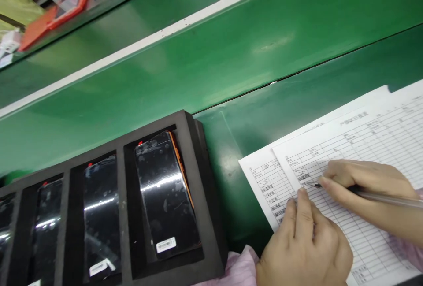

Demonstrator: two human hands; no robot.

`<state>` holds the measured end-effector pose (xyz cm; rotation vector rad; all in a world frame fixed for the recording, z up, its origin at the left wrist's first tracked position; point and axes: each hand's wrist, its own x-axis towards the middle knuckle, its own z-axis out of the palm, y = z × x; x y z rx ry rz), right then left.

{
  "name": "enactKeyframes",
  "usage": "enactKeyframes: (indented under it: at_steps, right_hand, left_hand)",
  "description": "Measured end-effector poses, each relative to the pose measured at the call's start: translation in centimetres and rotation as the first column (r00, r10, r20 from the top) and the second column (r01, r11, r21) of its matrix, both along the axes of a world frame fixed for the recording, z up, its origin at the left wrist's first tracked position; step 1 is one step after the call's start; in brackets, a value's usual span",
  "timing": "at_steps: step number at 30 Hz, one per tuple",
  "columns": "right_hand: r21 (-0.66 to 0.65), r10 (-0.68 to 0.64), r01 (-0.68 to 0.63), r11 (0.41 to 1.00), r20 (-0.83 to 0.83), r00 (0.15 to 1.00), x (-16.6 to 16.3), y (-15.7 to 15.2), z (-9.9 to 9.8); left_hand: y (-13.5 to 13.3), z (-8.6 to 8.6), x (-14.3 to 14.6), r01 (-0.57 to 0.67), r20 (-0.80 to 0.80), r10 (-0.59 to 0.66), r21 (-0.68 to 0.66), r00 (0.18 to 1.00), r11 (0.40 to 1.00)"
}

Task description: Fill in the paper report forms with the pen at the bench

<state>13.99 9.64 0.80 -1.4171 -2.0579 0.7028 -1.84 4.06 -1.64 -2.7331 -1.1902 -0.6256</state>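
Note:
My right hand [366, 189] is closed round a clear pen [380, 195], with its tip touching a printed form [373, 140] of ruled tables on the green bench. My left hand [304, 242] rests on the lower left part of the same paper, fingers together and laid flat, holding nothing. A second sheet [261, 176] peeks out under the top one. To the left stands a black foam tray [205, 198] with several slots, each holding a black phone [163, 193] with a glossy screen and a white label.
A green conveyor belt [231, 43] with a white edge strip runs diagonally behind the bench. At the far top left lie an orange case [53, 17] and small white items. A pink sleeve [238, 268] shows at the bottom edge.

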Motion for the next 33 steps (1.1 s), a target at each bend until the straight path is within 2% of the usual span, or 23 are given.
enactKeyframes:
  at_steps: [2, 6, 14, 19, 24, 33]
  right_hand:
    - [0.028, -0.027, 0.027, 0.999, 0.006, 1.000, -0.17, 0.01, 0.05]
    - [-0.032, -0.006, 0.009, 0.999, 0.089, 0.996, 0.19, -0.10, -0.30]
    - [0.049, -0.022, 0.022, 0.999, -0.002, 1.000, -0.11, -0.26, -0.62]
    - [-0.002, -0.019, 0.019, 1.000, 0.085, 0.996, 0.11, -0.35, -0.32]
    - [-0.053, -0.019, 0.023, 0.998, 0.083, 0.996, 0.29, -0.33, 0.00]
    - [-0.019, 0.003, -0.002, 1.000, 0.088, 0.996, 0.11, -0.13, 0.14]
  left_hand:
    - [-0.08, -0.10, -0.13, 0.034, -0.011, -0.034, -0.026, 0.999, 0.999]
    - [-0.13, -0.33, -0.17, 0.026, 0.003, -0.025, -0.028, 1.000, 0.999]
    - [-0.22, -0.41, 0.11, 0.013, 0.030, -0.012, -0.019, 0.999, 1.000]
    - [-0.26, -0.46, -0.01, 0.019, 0.024, -0.018, -0.025, 1.000, 1.000]
    - [-0.19, -0.44, -0.12, 0.029, 0.007, -0.029, -0.022, 1.000, 0.999]
    - [-0.19, -0.34, -0.03, 0.029, 0.024, -0.029, -0.031, 0.999, 0.999]
